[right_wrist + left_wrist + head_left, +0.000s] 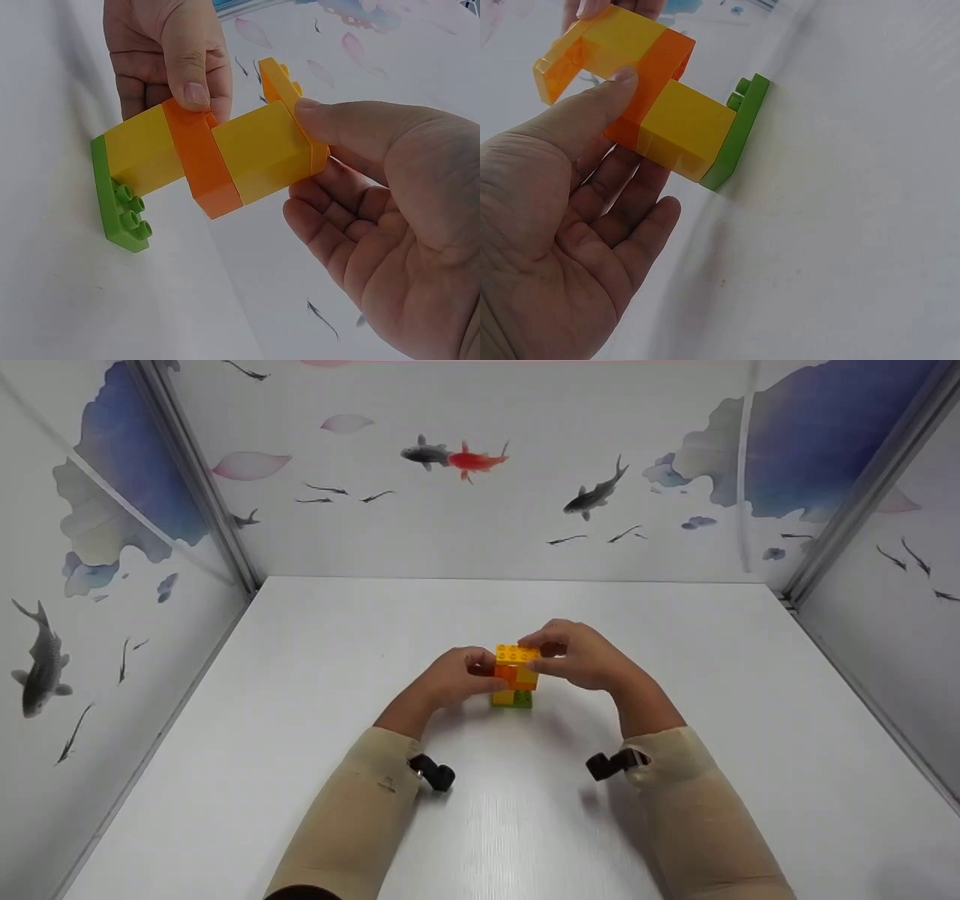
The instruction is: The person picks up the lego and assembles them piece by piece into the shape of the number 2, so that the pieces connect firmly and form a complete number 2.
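Note:
A stack of toy building bricks stands on the white table between both hands. At its bottom lies a thin green plate (pixel 112 199), its bare studs showing on one half. Above it comes a yellow brick (pixel 686 127), then an orange brick (pixel 201 161), then another yellow brick (pixel 262 154). A thin yellow-orange plate (pixel 516 654) with studs tops the stack and overhangs the upper yellow brick. My left hand (pixel 459 675) pinches the orange brick, thumb on its near side. My right hand (pixel 583 656) holds the top plate at its right end, thumb in front.
The white tabletop (pixel 315 645) extends around the stack. White panels (pixel 480 525) with printed fish and petals enclose the back and sides, with metal posts at the corners. Black wrist mounts (pixel 433 772) stick out from both beige sleeves (pixel 352 810).

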Demonstrator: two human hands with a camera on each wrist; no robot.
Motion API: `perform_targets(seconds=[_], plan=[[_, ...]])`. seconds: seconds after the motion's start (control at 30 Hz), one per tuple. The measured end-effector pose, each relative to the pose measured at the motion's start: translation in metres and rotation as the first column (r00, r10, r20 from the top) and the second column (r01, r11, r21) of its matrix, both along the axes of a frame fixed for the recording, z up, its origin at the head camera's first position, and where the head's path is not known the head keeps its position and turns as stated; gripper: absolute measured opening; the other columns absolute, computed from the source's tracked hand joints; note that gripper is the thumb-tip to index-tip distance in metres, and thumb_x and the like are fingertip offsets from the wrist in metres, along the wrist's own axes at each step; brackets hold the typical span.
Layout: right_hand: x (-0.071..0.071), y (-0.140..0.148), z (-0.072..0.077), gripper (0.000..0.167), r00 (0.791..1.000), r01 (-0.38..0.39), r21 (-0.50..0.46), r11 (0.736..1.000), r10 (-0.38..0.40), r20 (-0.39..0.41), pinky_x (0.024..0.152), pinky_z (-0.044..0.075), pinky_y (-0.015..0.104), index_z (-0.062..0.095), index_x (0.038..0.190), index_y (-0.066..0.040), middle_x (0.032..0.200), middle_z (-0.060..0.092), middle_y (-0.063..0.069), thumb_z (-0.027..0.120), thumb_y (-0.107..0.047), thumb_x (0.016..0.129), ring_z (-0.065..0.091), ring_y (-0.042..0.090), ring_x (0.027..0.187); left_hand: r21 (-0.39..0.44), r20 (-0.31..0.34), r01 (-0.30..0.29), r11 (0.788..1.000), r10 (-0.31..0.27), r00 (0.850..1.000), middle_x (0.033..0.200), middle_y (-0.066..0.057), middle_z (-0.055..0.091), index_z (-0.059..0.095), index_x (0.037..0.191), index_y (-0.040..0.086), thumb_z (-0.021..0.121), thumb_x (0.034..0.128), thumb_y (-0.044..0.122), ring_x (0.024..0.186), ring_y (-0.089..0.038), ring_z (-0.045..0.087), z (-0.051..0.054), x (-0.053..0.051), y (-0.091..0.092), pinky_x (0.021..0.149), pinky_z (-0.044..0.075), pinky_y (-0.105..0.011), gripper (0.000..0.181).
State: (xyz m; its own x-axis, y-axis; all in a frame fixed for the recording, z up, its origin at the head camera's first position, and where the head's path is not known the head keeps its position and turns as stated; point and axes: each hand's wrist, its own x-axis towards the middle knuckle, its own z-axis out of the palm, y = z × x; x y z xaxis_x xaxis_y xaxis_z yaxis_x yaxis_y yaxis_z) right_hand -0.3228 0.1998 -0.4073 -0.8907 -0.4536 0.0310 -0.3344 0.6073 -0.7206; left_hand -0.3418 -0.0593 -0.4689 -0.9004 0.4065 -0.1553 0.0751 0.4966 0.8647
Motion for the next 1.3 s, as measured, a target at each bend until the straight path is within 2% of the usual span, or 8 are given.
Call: perform_targets(seconds=[0.17, 0.3, 0.57, 0.8, 0.97, 1.07, 1.3], plan=[[-0.002, 0.002, -0.002, 0.037, 1.0, -0.004, -0.009, 1.0, 0.004, -0.016, 0.113, 0.056, 0.046, 0.075, 0.133, -0.022, 0.129, 0.071, 0.001, 0.081, -0.03, 0.097, 0.067, 0.024, 0.116, -0.007, -0.006, 0.001, 1.0, -0.001, 1.0, 0.128, 0.004, 0.072, 0.074, 0.115, 0.025, 0.084, 0.0938, 0.038, 0.12, -0.022, 0.066, 0.0, 0.0, 0.0, 0.115, 0.053, -0.043, 0.026], [-0.003, 0.006, -0.001, 0.039, 1.0, 0.022, -0.037, 0.999, -0.022, -0.008, 0.113, 0.056, 0.047, 0.075, 0.133, -0.024, 0.134, 0.071, 0.003, 0.082, -0.034, 0.096, 0.067, 0.024, 0.12, -0.022, -0.007, 0.0, 1.0, 0.0, 1.0, 0.128, 0.004, 0.072, 0.074, 0.116, 0.027, 0.084, 0.0933, 0.039, 0.121, -0.021, 0.065, 0.0, 0.0, 0.0, 0.115, 0.053, -0.043, 0.028], [-0.004, 0.024, -0.003, 0.046, 0.997, 0.063, -0.079, 0.995, -0.06, 0.04, 0.112, 0.057, 0.046, 0.072, 0.136, -0.026, 0.14, 0.069, 0.01, 0.084, -0.039, 0.094, 0.067, 0.025, 0.124, -0.024, 0.02, -0.021, 0.999, 0.022, 1.0, 0.127, 0.004, 0.072, 0.073, 0.116, 0.026, 0.085, 0.0928, 0.038, 0.121, -0.022, 0.064, 0.001, 0.0, 0.002, 0.116, 0.052, -0.042, 0.029], [-0.005, 0.034, -0.009, 0.051, 0.989, 0.113, -0.063, 0.992, -0.107, 0.099, 0.111, 0.056, 0.049, 0.07, 0.139, -0.027, 0.142, 0.069, 0.008, 0.086, -0.037, 0.092, 0.066, 0.026, 0.128, -0.035, 0.02, -0.031, 0.999, 0.031, 0.999, 0.126, 0.005, 0.071, 0.073, 0.115, 0.028, 0.086, 0.0923, 0.039, 0.121, -0.023, 0.063, 0.001, 0.0, 0.003, 0.116, 0.052, -0.042, 0.028], [-0.007, 0.032, -0.016, 0.05, 0.984, 0.124, -0.07, 0.99, -0.113, 0.139, 0.112, 0.056, 0.05, 0.07, 0.139, -0.027, 0.143, 0.068, 0.01, 0.086, -0.034, 0.092, 0.066, 0.026, 0.129, -0.037, 0.017, -0.031, 0.999, 0.032, 0.999, 0.125, 0.005, 0.071, 0.073, 0.114, 0.028, 0.086, 0.0921, 0.039, 0.12, -0.022, 0.063, 0.001, 0.001, 0.002, 0.116, 0.053, -0.041, 0.028], [-0.008, 0.028, -0.022, 0.05, 0.98, 0.119, -0.072, 0.99, -0.106, 0.168, 0.111, 0.057, 0.048, 0.07, 0.139, -0.027, 0.14, 0.07, 0.006, 0.086, -0.034, 0.092, 0.066, 0.025, 0.127, -0.027, 0.018, -0.028, 0.999, 0.028, 0.999, 0.125, 0.005, 0.071, 0.074, 0.115, 0.027, 0.086, 0.0924, 0.038, 0.12, -0.022, 0.064, 0.002, 0.002, 0.002, 0.116, 0.053, -0.041, 0.028], [-0.012, 0.021, -0.04, 0.052, 0.971, 0.086, -0.086, 0.993, -0.064, 0.232, 0.111, 0.057, 0.043, 0.068, 0.141, -0.021, 0.134, 0.073, 0.002, 0.086, -0.027, 0.093, 0.068, 0.024, 0.122, -0.003, 0.008, -0.01, 1.0, 0.01, 1.0, 0.127, 0.004, 0.071, 0.074, 0.115, 0.026, 0.085, 0.0933, 0.036, 0.121, -0.022, 0.064, 0.002, 0.002, 0.0, 0.116, 0.052, -0.041, 0.026]])
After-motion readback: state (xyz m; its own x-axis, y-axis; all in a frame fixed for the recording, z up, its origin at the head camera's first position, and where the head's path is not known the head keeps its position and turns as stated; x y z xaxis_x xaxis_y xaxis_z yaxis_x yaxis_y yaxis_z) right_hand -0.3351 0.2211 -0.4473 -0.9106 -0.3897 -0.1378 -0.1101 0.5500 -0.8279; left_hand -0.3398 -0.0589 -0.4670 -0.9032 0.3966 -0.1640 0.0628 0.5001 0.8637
